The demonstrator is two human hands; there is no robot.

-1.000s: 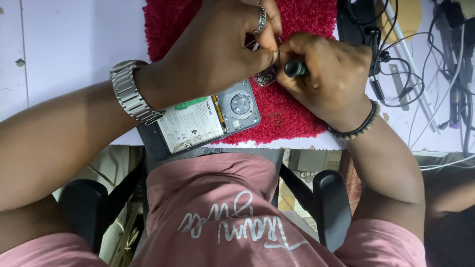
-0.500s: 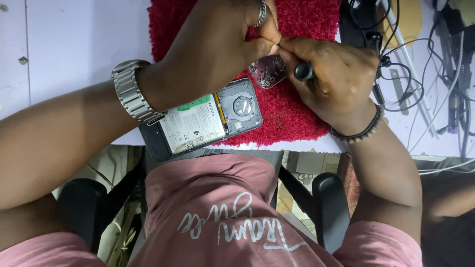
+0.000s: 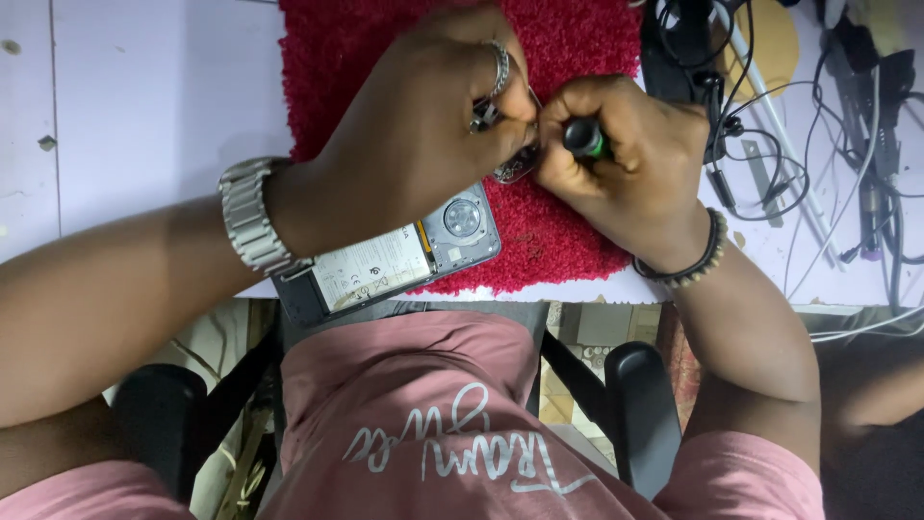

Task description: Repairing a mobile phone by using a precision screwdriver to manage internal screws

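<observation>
My left hand (image 3: 423, 135), with a ring and a metal wristwatch, pinches a small metal part (image 3: 515, 169) above a red fuzzy mat (image 3: 577, 48). My right hand (image 3: 626, 154) grips a screwdriver with a black and green handle (image 3: 584, 138), and its tip meets that part, mostly hidden between my fingers. An opened phone (image 3: 385, 260), back cover off, with a white battery and a round camera module showing, lies on the mat's near edge under my left wrist.
The mat lies on a pale lilac table (image 3: 144, 106). Black cables and tools (image 3: 828, 116) crowd the table's right side. A black chair armrest (image 3: 640, 404) sits below the table edge, near my pink shirt.
Both hands stay pressed together over the small part. The part has shifted a little between my fingers and is now more hidden. The phone has not moved.
</observation>
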